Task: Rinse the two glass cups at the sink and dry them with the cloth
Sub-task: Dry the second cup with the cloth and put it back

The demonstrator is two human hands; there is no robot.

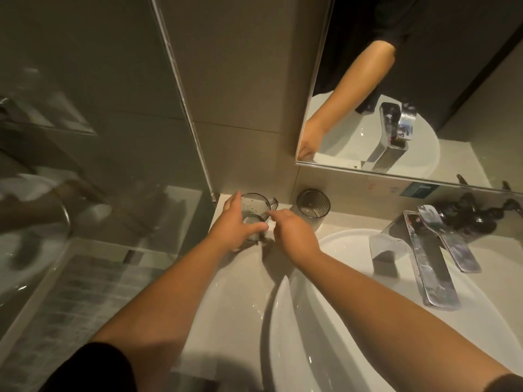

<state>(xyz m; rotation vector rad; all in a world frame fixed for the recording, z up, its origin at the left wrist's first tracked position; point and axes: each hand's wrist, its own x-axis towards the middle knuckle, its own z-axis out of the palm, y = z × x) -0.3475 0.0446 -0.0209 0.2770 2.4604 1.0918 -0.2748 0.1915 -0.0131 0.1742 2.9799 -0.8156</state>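
The clear glass cup with a handle (pixel 256 210) stands upright on the pale countertop (pixel 240 278) in the far left corner, just in front of the tiled wall (pixel 240 94) and beside the edge of the glass partition (pixel 99 137); my left hand (pixel 236 223) is wrapped around its side, thumb across the front, gripping it. My right hand (pixel 293 232) reaches in from the right with the fingers bunched at the cup's handle side, next to a small white patch that may be the cloth, though I cannot tell whether those fingers are pinching anything. The second cup, a ribbed smoky glass tumbler (pixel 313 207), stands upright just to the right against the wall, apart from both hands. Nearer to me lies the white basin (pixel 325 321), with the chrome faucet (pixel 430 258) on its right rim. Above, the mirror (pixel 424 80) reflects my forearm and the faucet
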